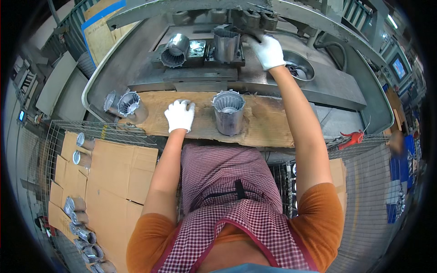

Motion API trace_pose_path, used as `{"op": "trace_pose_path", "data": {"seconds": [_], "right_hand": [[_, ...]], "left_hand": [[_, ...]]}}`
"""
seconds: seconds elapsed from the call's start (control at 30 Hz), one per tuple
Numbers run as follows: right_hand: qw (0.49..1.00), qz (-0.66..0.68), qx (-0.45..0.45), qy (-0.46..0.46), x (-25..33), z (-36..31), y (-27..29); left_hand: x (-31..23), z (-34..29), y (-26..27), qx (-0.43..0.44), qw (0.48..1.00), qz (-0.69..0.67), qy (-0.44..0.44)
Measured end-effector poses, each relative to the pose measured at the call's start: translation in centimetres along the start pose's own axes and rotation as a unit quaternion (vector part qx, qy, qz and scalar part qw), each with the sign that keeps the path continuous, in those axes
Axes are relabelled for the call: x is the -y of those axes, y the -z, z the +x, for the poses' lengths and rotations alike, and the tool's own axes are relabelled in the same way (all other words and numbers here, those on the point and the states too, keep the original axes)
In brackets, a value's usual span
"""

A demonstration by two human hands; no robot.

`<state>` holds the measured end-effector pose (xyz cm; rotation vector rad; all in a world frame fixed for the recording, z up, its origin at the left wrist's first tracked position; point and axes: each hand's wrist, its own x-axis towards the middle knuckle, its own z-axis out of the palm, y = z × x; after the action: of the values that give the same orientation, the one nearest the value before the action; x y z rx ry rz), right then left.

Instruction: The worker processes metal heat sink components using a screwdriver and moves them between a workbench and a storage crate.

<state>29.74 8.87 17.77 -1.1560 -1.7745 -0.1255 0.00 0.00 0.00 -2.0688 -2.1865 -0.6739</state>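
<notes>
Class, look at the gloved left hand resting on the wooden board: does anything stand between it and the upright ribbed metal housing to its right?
Nothing visible: only bare wooden board separates the white-gloved left hand from the upright ribbed metal housing.

I have one view only, from the head camera, the left of a pair worn side by side. It looks steeply down and forward from above the person's chest, so the apron [227,214] fills the lower middle and both forearms rise from the lower edge. The wooden board [264,123] sits mid-frame at arm's reach, the metal bench [327,95] beyond it near the top. The fisheye bends the bench rim into an arc and blackens the corners. The left hand [180,116] lies near the centre, the right hand [268,51] farther up. The cardboard [114,173] at lower left lies below bench level.
</notes>
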Motion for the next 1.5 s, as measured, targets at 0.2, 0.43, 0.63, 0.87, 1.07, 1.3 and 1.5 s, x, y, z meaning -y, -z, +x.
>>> {"op": "trace_pose_path", "data": {"seconds": [0.2, 0.43, 0.63, 0.87, 1.07, 1.3, 1.5], "right_hand": [[0.982, -0.137, -0.109, -0.066, -0.7, 0.4, 3.9], [0.976, -0.115, -0.132, -0.133, -4.8, -1.9, 8.3], [0.925, -0.272, 0.025, -0.264, -9.4, -7.5, 11.4], [0.895, -0.377, 0.005, -0.240, -8.3, -13.5, 13.4], [0.960, -0.194, -0.057, -0.196, -4.9, -22.2, 13.8], [0.931, 0.080, -0.001, -0.357, 0.8, -30.2, 12.0], [0.642, 0.609, 0.050, -0.464, 7.7, -31.1, 11.3]], "left_hand": [[0.1, 0.4, 0.2, -0.015, 1.000, -0.023, -0.004], [0.6, 0.4, 0.0, -0.030, 0.999, -0.033, -0.002], [-2.9, -1.4, 2.5, 0.056, 0.862, -0.502, 0.038], [-9.1, -4.8, 7.0, 0.036, 0.948, -0.269, -0.163], [-10.2, -8.8, 11.0, -0.059, 0.893, -0.214, -0.391], [-11.5, -11.6, 12.8, -0.043, 0.849, -0.292, -0.438], [-13.3, -12.7, 12.7, 0.035, 0.821, -0.345, -0.454]]}}
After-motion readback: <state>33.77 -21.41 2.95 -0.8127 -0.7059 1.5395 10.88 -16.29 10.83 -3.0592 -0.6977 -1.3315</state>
